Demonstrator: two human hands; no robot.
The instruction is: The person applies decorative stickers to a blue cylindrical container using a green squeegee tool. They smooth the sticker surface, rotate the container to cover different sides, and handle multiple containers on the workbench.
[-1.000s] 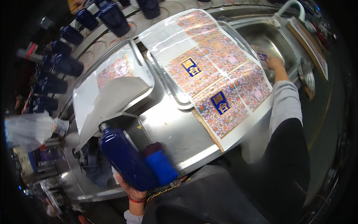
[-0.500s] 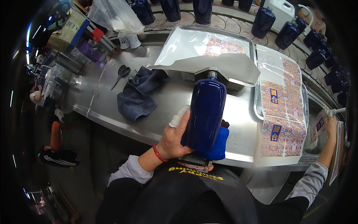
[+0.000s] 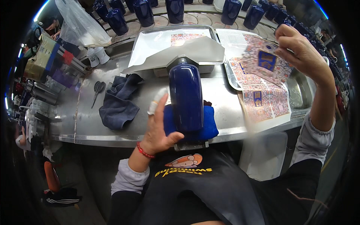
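A glossy dark blue bottle (image 3: 185, 97) lies in front of me, its neck pointing away into a dark angular holder (image 3: 193, 63). Its near end rests over a bright blue cloth (image 3: 210, 125). Just left of the bottle is my left hand (image 3: 154, 129), open, thumb and fingers apart, with a white wrap on one fingertip. The thumb comes close to the bottle's near end; I cannot tell if they touch. High on the right, my right hand (image 3: 305, 54) pinches the edge of a patterned decal sheet (image 3: 258, 62), which is blurred and hangs over printed sheets (image 3: 268, 103).
A metal tray (image 3: 140, 37) holding white sheets stands behind the holder. Scissors (image 3: 98, 92) and a dark grey cloth (image 3: 119, 105) lie to the left on the metal table (image 3: 63, 120). Several blue bottles (image 3: 143, 13) stand on the curved conveyor beyond. A sink (image 3: 300, 90) is at right.
My left hand has loosened from the bottle and opened beside it. My right hand has come up and inward from the far right with the decal sheet. The whole view has shifted.
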